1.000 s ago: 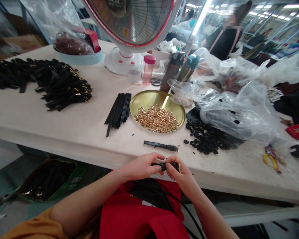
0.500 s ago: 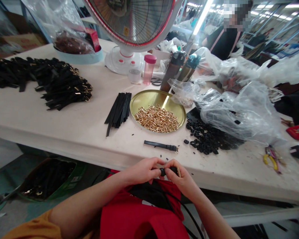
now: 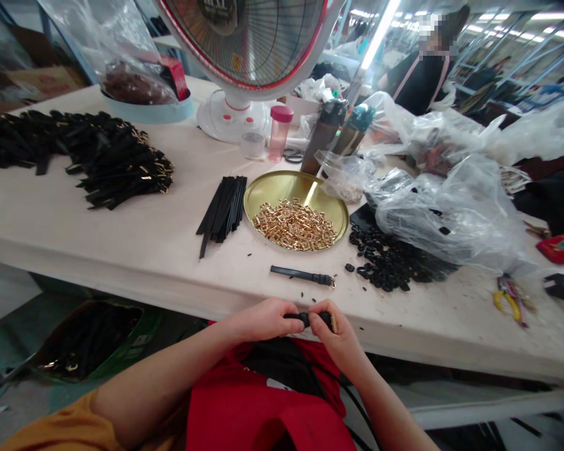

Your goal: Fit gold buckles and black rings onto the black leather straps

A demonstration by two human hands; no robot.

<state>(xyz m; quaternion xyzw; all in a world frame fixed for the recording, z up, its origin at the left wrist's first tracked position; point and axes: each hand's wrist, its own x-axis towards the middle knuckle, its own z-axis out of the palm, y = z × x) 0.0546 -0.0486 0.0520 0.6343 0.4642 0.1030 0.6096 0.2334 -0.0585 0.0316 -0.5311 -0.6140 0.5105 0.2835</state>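
Observation:
My left hand [image 3: 263, 321] and my right hand [image 3: 334, 338] meet at the table's near edge, both pinched on one short black strap [image 3: 305, 318] with a gold buckle at its right end. Just beyond them a finished black strap with a buckle [image 3: 303, 275] lies flat on the table. A gold tray [image 3: 282, 185] holds a heap of gold buckles [image 3: 295, 224]. Left of the tray is a bundle of bare black strips [image 3: 223, 210]. Right of it lies a pile of small black loops [image 3: 385, 266].
A big pile of black straps [image 3: 94, 156] covers the table's left. A fan [image 3: 244, 56], a pink cup [image 3: 281, 131] and bottles [image 3: 326, 131] stand behind the tray. Clear plastic bags [image 3: 455, 207] fill the right. Pliers [image 3: 510, 299] lie far right. Another person [image 3: 423, 69] works across the table.
My hands have shifted slightly down and closer together on the strap, fingers working along it. Nothing on the table has moved.

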